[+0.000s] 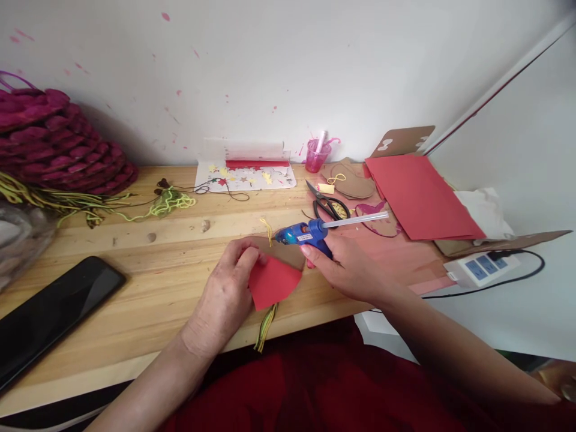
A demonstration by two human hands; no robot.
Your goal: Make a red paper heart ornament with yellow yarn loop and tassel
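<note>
My right hand (344,264) grips a blue hot glue gun (310,234) with a clear glue stick (360,219) poking out of its back. The nozzle points left, close above a brown cardboard piece (285,252). Closed on the left side of that cardboard, my left hand (227,285) pinches a red paper flap (273,285) that is folded back toward me. A yellow string loop (266,230) sticks out at the cardboard's far edge, by the nozzle. From its near edge hangs a yellow and dark green yarn tassel (265,329). Whether the nozzle touches the cardboard I cannot tell.
Black-handled scissors (330,207) lie beyond the glue gun, near red paper sheets (425,198). On the right is a power strip (481,269) with a black cord. A black phone (58,318) and yarn (168,203) lie left. A pink cup (317,157) stands by the wall.
</note>
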